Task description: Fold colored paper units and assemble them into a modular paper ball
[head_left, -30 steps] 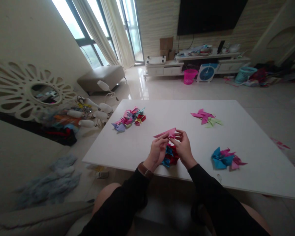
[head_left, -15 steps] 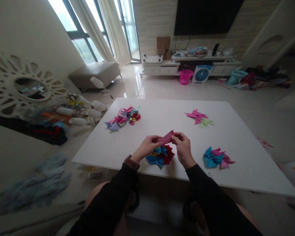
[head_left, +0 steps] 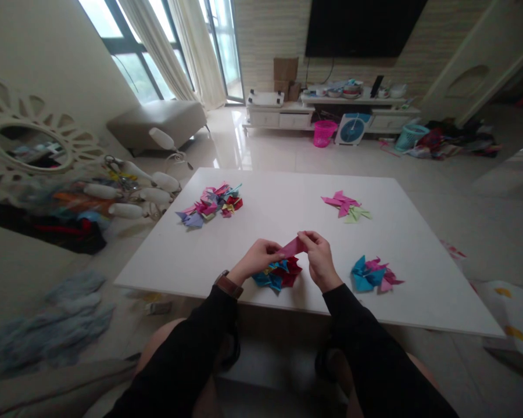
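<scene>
A folded piece of pink origami paper (head_left: 292,248) is stretched between my two hands above the near part of the white table (head_left: 270,203). My left hand (head_left: 260,256) pinches its left end; a brown-strapped watch (head_left: 229,285) sits on that wrist. My right hand (head_left: 319,258) grips the other end between thumb and fingers. Just beneath the paper lies a cluster of blue, yellow and red origami pieces (head_left: 279,274), partly covered by my left hand. Right of my right hand rest a blue folded piece (head_left: 366,274) and pink ones (head_left: 387,277).
At the table's far left is a heap of mixed origami (head_left: 209,204). Toward the far right lie pink and light green folded pieces (head_left: 346,206). A lamp with white shades (head_left: 154,194) stands against the left edge. Beyond are a pink basket (head_left: 324,133) and a low cabinet (head_left: 279,118).
The view has shifted slightly, so the table sits a little further left. My right hand's fingers have moved along the pink paper's upper right corner; both hands still hold it.
</scene>
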`<move>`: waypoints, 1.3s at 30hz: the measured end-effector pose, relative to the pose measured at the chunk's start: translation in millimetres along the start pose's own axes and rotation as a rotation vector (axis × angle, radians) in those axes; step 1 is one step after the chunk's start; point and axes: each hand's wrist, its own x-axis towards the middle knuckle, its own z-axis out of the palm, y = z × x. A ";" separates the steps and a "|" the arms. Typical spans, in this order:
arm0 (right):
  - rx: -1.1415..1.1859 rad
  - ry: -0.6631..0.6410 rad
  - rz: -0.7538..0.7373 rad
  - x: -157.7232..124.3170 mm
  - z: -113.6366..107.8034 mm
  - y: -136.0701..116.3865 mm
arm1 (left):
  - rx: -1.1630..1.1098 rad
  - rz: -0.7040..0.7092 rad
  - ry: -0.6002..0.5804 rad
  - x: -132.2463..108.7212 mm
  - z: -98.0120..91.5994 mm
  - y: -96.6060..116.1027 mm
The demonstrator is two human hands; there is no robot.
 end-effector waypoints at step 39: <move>-0.331 0.052 -0.175 11.3 -27.2 -15.2 | 0.089 -0.073 0.025 -9.2 -35.5 20.6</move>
